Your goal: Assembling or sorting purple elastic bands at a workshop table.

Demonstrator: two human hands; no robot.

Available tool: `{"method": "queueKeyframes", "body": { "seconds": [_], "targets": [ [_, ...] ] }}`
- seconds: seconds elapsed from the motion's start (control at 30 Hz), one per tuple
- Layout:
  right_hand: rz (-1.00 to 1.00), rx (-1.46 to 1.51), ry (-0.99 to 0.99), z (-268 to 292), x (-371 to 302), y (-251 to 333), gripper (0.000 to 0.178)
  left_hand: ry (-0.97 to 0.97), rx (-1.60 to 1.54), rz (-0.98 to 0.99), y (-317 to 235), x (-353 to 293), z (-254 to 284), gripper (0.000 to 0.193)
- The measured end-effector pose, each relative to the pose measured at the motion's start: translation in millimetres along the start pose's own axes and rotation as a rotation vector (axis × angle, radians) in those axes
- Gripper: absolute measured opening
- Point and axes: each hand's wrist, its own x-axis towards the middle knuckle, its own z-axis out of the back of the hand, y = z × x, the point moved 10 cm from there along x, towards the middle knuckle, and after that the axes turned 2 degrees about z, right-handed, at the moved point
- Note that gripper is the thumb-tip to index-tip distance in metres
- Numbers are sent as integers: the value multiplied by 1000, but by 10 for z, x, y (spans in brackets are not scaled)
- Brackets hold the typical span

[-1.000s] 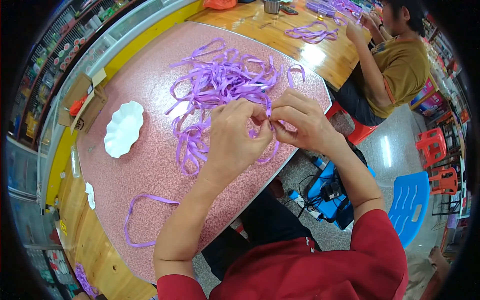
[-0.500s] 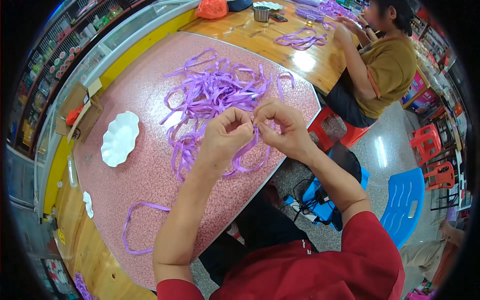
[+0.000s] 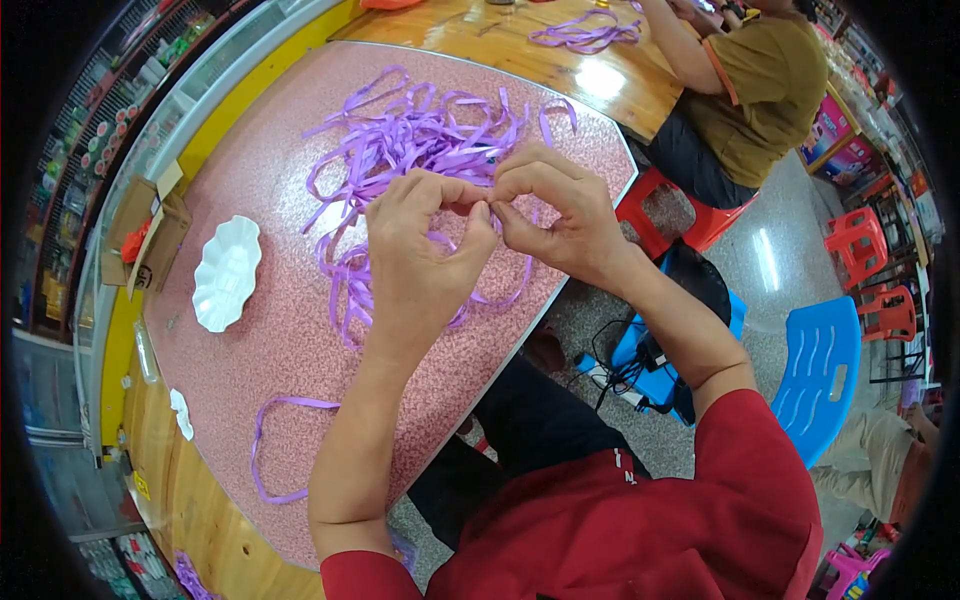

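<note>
My left hand [image 3: 425, 250] and my right hand [image 3: 565, 215] meet fingertip to fingertip above the pink speckled table [image 3: 270, 370]. Both are closed in a pinch on a thin purple ribbon [image 3: 512, 292], which curves down behind the fingers. The pinched bit itself is tiny and mostly covered by my fingertips. Just beyond my hands spreads a tangled heap of purple ribbons [image 3: 400, 140], partly hidden by them. A separate ribbon loop [image 3: 258, 450] lies by my left forearm.
A white scalloped dish [image 3: 226, 275] and an open cardboard box [image 3: 150, 235] are on the left. A crumpled white scrap [image 3: 181, 414] lies at the table's edge. Another person [image 3: 750, 85] sits at the wooden table [image 3: 500, 35]. A blue plastic stool [image 3: 818, 375] stands at right.
My hands stay pinched together while the view shifts, so the table and heap sit higher in the picture. My left hand has turned, its fingers making a wider ring.
</note>
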Motion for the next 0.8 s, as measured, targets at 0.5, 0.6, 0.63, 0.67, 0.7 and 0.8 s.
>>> {"method": "queueKeyframes", "body": {
  "seconds": [0.5, 0.6, 0.63, 0.67, 0.7, 0.8],
  "targets": [
    [144, -78, 84, -80, -44, 39, 23, 136, -303, 385, 406, -140, -239, 7],
    [28, 23, 5, -76, -101, -46, 20, 149, -459, 448, 469, -163, -288, 4],
    [-39, 80, -35, -82, -130, -107, 18, 151, -456, 450, 478, -165, -283, 4],
    [-41, 82, -37, -121, -151, -96, 18, 153, -544, 484, 501, -177, -299, 3],
    [-130, 155, -67, -144, -181, -172, 16, 154, -632, 518, 523, -189, -314, 3],
    [-300, 319, -131, -236, -306, -348, 13, 171, -759, 597, 561, -220, -345, 2]
  ]
}}
